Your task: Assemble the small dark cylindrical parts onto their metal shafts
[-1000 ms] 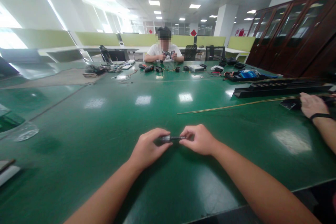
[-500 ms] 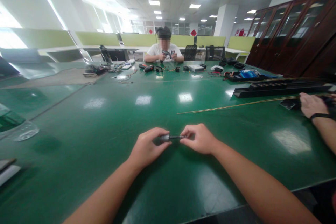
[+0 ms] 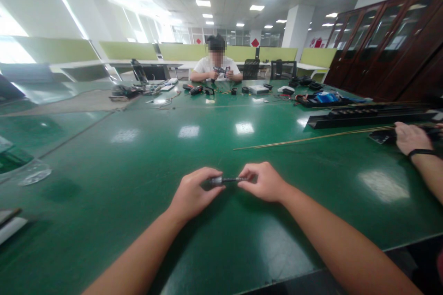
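Over the green tabletop (image 3: 221, 244), my left hand (image 3: 192, 193) is closed round a small grey cylinder (image 3: 217, 180), thumb on the near side and fingers on the far side. A thin dark rod (image 3: 230, 179) runs from the cylinder's right end, roughly level. The rod's far end sits in a pinch between the thumb and fingertips of my right hand (image 3: 265, 183), which partly hide it. Cylinder and rod look like one piece, perhaps a small motor with a shaft; the kind is too small to tell.
Thin brass-coloured rods (image 3: 304, 139) lie ahead to the right, near a black channel (image 3: 370, 117). A co-worker's hand (image 3: 411, 138) rests at the right edge. Opposite sits a person (image 3: 200, 69) holding a tool, with electronics before them. A clear plastic container (image 3: 32, 173) stands left.
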Demonstrator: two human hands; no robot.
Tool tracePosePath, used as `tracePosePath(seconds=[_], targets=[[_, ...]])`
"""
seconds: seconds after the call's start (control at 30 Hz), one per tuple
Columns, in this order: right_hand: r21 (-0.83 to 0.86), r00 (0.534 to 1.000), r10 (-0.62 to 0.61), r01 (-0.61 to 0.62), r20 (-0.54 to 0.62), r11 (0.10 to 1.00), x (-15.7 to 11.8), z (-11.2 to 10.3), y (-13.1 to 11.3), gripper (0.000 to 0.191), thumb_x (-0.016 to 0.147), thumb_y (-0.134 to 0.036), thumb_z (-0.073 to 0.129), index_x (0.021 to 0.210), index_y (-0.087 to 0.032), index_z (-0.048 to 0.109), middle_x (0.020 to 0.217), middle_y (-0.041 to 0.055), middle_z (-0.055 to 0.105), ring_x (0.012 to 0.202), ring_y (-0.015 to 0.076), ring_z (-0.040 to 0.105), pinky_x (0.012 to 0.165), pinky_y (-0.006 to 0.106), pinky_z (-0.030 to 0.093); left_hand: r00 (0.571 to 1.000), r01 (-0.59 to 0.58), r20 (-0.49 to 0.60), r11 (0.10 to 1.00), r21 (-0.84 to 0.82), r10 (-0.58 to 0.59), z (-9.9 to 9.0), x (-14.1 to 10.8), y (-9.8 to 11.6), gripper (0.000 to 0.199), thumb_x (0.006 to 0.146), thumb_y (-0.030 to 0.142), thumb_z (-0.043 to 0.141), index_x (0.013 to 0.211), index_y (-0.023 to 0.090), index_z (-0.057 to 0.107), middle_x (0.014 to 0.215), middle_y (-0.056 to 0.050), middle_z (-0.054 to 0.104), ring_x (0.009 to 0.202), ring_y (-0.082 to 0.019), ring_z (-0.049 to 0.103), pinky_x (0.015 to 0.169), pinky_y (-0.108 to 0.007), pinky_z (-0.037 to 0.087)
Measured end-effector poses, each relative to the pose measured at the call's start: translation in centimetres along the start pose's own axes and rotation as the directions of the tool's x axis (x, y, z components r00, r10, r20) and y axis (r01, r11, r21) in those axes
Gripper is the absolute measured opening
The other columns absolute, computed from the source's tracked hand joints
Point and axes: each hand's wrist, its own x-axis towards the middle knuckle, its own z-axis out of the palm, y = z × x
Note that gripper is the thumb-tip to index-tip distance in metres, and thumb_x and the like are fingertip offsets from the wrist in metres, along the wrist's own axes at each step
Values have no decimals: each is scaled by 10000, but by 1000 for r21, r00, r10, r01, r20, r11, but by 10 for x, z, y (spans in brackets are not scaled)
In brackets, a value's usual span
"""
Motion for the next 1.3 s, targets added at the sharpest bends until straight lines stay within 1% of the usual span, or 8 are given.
tracePosePath(seconds=[0.37, 0.7, 1.0, 1.13, 1.23, 1.3], targets=[[10, 1000, -4, 4, -6, 1000, 0, 0, 0, 113, 778, -270, 720, 847, -181, 712, 773, 21, 741, 682, 150, 681, 664, 245, 508, 1000, 5, 3, 1000, -9, -5, 0, -1, -1, 231, 810, 261, 732, 1032, 242, 671, 986, -6, 703, 868, -148, 665, 810, -272, 538], [10, 1000, 6, -6, 8, 1000, 1, -3, -1, 122, 782, -278, 716, 852, -178, 709, 785, 28, 742, 699, 154, 681, 685, 252, 512, 1000, -2, 10, 1000, -1, 2, -2, 0, 1, 229, 821, 284, 712, 1037, 218, 675, 988, -39, 705, 869, -170, 668, 815, -294, 556], [9, 1000, 14, -14, 12, 1000, 0, -1, 0, 122, 787, -281, 709, 851, -177, 707, 784, 30, 740, 698, 155, 679, 684, 252, 509, 1000, -2, 6, 1000, 13, 2, -2, 1, 1, 224, 812, 268, 719, 1027, 225, 674, 980, -21, 706, 867, -159, 669, 818, -278, 548], [-4, 1000, 12, -12, 7, 1000, 0, -5, -1, 121, 780, -281, 712, 843, -177, 709, 765, 28, 733, 688, 155, 673, 678, 254, 504, 1000, 3, -1, 1000, 20, -3, -2, 1, 1, 230, 809, 276, 723, 1028, 229, 673, 976, -12, 706, 860, -153, 668, 816, -271, 542], [15, 1000, -3, 3, 8, 1000, 0, -11, 0, 115, 772, -272, 716, 827, -172, 702, 772, 34, 732, 699, 156, 672, 687, 255, 509, 999, 23, -25, 999, 36, -23, -4, 2, 1, 235, 811, 295, 724, 1030, 230, 671, 978, -14, 704, 873, -160, 667, 827, -281, 538], [34, 1000, -7, 6, 21, 999, 1, -14, 2, 115, 772, -273, 716, 815, -169, 696, 783, 41, 731, 714, 159, 671, 691, 254, 512, 997, 49, -70, 997, 61, -45, -6, 2, 2, 248, 806, 335, 733, 1022, 230, 675, 974, -20, 696, 887, -172, 660, 832, -299, 535]])
